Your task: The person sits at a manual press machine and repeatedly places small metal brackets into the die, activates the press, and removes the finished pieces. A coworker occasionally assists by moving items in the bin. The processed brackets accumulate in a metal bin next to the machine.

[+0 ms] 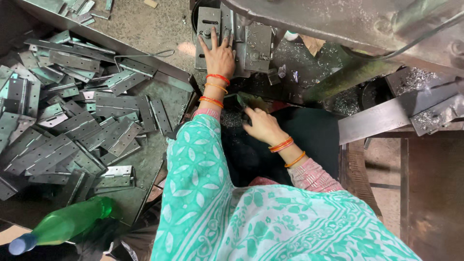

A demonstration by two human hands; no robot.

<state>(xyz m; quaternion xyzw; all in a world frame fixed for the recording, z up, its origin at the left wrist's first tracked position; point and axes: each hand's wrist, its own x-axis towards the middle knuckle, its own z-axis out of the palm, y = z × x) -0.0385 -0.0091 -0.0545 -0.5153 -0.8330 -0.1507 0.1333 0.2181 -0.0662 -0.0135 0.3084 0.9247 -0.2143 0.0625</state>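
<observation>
Your left hand (220, 55) lies spread flat on the steel hinge plate (208, 29) in the press, while your right hand (261, 124) pinches something hidden; the plate looks stiff, thin and sharp-edged, best held by its long sides.

Grey hinges (72, 121), perhaps green bottle (63, 224)

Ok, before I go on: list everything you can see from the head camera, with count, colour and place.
Hinges: a big loose heap, too many to count, grey metal, left.
Tray: one, grey metal, holds the heap.
Press fixture: one, grey steel, top centre.
Metal shavings: scattered, silvery, right of the machine.
Bottle: one, green with blue cap, lying bottom left.
Left hand: flat on the fixture, orange bangles.
Right hand: below the fixture, fingertips at a small dark piece.
</observation>
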